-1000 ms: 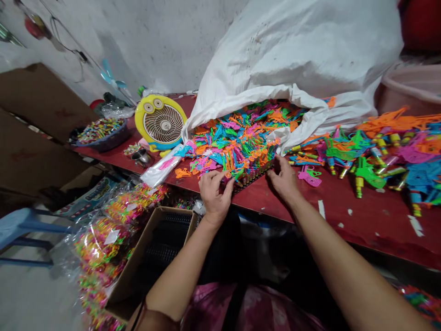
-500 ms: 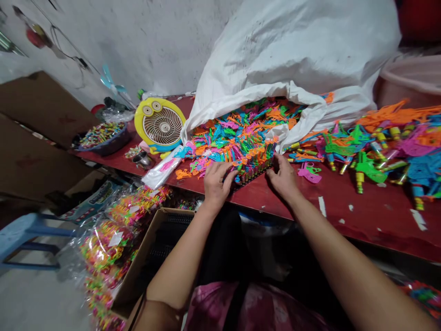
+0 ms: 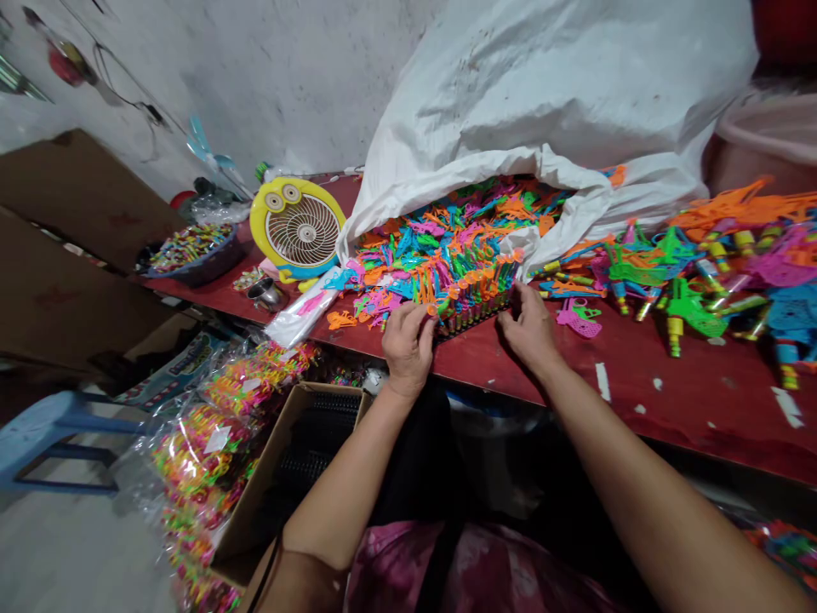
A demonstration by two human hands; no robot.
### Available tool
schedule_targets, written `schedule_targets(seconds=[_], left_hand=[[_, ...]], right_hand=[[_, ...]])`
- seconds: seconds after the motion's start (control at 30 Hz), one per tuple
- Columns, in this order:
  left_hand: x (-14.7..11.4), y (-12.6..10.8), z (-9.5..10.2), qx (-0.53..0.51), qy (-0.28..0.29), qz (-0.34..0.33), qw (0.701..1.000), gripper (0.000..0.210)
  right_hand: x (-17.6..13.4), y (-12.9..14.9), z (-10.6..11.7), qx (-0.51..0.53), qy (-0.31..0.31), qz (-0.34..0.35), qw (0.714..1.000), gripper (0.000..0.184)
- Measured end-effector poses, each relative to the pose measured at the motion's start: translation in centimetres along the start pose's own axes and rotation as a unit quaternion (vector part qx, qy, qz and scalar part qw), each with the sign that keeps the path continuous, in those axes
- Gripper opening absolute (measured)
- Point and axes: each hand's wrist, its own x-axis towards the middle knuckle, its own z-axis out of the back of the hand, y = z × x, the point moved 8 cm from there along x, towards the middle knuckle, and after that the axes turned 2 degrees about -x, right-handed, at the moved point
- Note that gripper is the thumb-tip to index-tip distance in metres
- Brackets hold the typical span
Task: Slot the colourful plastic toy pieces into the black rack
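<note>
A narrow black rack (image 3: 472, 322) stands at the red table's front edge, filled with upright rows of small plastic pieces (image 3: 477, 285) in orange, green, blue and pink. Around the rack's left end, my left hand (image 3: 408, 347) is closed, its fingertips by the nearest orange piece. My right hand (image 3: 531, 330) grips the opposite end between thumb and fingers. Directly behind lies a heap of loose colourful plastic pieces (image 3: 434, 238), spilling from the mouth of a big white sack (image 3: 562, 94). A pink gun-shaped piece (image 3: 579, 317) lies to the right of my right hand.
Gun-shaped pieces with yellow-tipped tubes (image 3: 695, 311) pile up on the table's right. A yellow fan (image 3: 299, 228), a metal cup (image 3: 266, 295) and a basin of small parts (image 3: 195, 255) stand left. Below are a carton of black racks (image 3: 299, 460) and filled plastic bags (image 3: 197, 451).
The view has shifted slightly, so the table's things appear a little farther right. Both hands stay at the ends of the rack, with the left fingers slightly more curled.
</note>
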Motion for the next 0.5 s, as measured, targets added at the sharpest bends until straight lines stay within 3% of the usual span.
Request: schedule_targets(seconds=[0.23,0.5], left_hand=[[1.4,1.1,-1.6,-0.025,0.072,0.03,0.997,0.021],[-1.2,0.2,0.4,-0.031,-0.014,0.048,0.998,0.03]], right_hand=[[0.2,0.6,0.0,-0.039,0.001,0.004,0.999,0.058],[0.2,0.2,0.1,-0.026,0.003,-0.022,0.999,0.053]])
